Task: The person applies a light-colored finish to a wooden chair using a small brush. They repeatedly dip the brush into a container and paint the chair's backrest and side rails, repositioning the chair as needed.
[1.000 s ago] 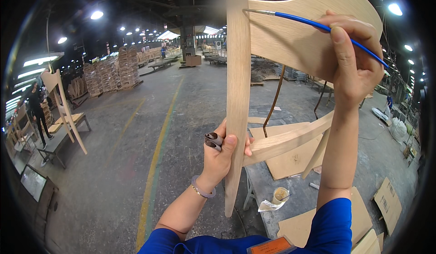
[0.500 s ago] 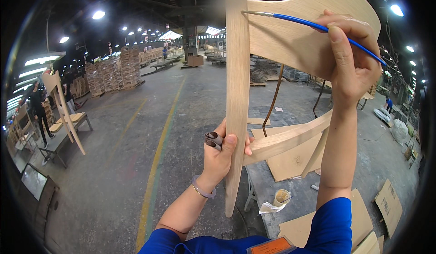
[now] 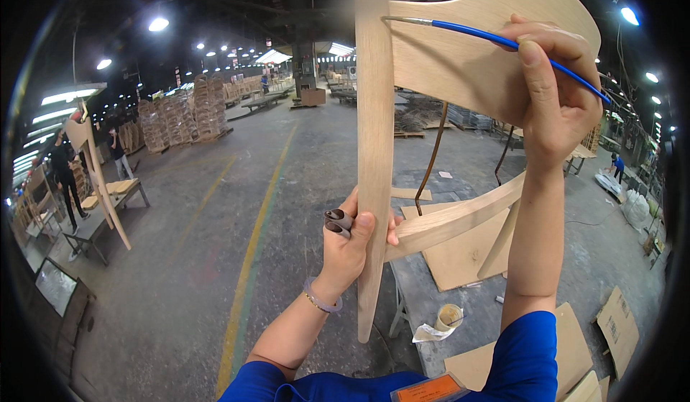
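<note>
A worker [image 3: 323, 386] pinches a blue brush [image 3: 478, 34] in the right hand [image 3: 564, 93], its tip at the post [image 3: 375, 129] of a wooden chair [image 3: 460, 49] directly in front, left hand [image 3: 348, 247] clasping post and brown roll [image 3: 336, 222].

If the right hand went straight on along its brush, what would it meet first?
Most likely the pale upright post; the blue brush in the right hand seems to reach its edge, though depth is hard to judge.
</note>
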Action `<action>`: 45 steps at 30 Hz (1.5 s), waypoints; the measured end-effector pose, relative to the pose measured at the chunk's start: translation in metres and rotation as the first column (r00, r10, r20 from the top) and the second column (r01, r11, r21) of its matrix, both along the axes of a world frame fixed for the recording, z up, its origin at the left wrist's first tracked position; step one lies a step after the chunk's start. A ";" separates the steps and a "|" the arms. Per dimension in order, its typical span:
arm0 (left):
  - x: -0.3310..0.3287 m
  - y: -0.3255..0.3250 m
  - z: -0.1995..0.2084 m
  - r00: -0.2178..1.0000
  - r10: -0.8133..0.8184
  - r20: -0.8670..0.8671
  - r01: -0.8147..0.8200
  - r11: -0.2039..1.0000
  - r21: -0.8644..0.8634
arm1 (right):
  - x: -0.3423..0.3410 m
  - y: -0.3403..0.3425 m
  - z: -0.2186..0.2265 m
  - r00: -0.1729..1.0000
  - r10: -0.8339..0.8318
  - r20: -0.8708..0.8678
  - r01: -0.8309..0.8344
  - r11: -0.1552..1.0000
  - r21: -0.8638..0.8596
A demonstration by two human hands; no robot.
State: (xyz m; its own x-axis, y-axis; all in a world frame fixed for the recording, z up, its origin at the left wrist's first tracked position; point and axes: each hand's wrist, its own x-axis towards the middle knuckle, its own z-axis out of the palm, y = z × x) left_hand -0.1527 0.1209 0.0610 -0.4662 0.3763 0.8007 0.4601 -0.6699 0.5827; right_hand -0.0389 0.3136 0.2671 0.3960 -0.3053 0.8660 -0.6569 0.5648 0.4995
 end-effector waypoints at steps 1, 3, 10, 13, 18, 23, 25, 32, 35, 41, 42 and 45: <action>0.001 0.005 -0.002 1.000 -0.005 -0.006 0.005 1.000 -0.006 | 0.002 0.004 -0.002 1.000 0.009 -0.007 -0.009 1.000 0.002; -0.001 0.005 -0.002 1.000 0.003 -0.001 -0.003 1.000 0.001 | -0.001 0.006 -0.003 1.000 -0.012 -0.005 0.012 1.000 -0.006; -0.007 0.005 -0.001 1.000 0.014 0.002 -0.014 1.000 0.003 | -0.007 0.006 0.001 0.999 -0.001 -0.043 0.002 1.000 0.030; -0.010 0.002 0.001 1.000 0.014 0.009 -0.014 1.000 0.023 | -0.011 0.004 0.002 1.000 0.023 -0.011 -0.023 0.999 0.037; -0.009 0.005 -0.002 1.000 0.019 0.009 -0.019 1.000 0.012 | -0.011 0.005 -0.002 1.000 0.013 -0.003 -0.013 1.000 0.024; -0.009 0.006 -0.005 1.000 0.026 0.016 -0.026 1.000 0.010 | -0.011 0.007 -0.005 0.998 -0.053 -0.023 0.053 0.999 -0.001; -0.012 0.005 -0.004 1.000 0.018 0.018 -0.019 1.000 0.015 | -0.013 0.007 -0.005 0.997 -0.079 -0.020 0.079 0.997 -0.008; -0.018 0.000 -0.002 0.999 0.030 0.014 -0.031 0.999 0.019 | -0.023 0.002 -0.001 0.999 -0.012 -0.038 0.012 1.000 -0.003; -0.020 0.000 -0.001 0.999 0.038 0.013 -0.038 0.999 0.026 | -0.026 0.002 -0.001 0.998 -0.042 -0.051 0.042 0.999 -0.009; -0.019 0.006 -0.005 0.999 0.046 0.021 -0.047 0.999 0.023 | -0.029 0.009 -0.006 0.999 0.026 -0.025 -0.027 1.000 -0.007; -0.021 0.005 -0.005 0.999 0.047 0.022 -0.047 0.999 0.023 | -0.030 0.009 -0.006 0.999 0.012 -0.032 -0.012 1.000 -0.006; -0.022 0.009 -0.007 0.999 0.047 0.021 -0.047 0.999 0.022 | -0.030 0.013 -0.007 0.998 -0.034 -0.047 0.033 0.999 -0.004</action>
State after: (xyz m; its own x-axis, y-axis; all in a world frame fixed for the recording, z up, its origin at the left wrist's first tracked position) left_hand -0.1748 0.1297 0.0544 -0.4995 0.3355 0.7987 0.4792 -0.6611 0.5774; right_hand -0.0691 0.3271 0.2598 0.4261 -0.3164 0.8476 -0.6134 0.5876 0.5277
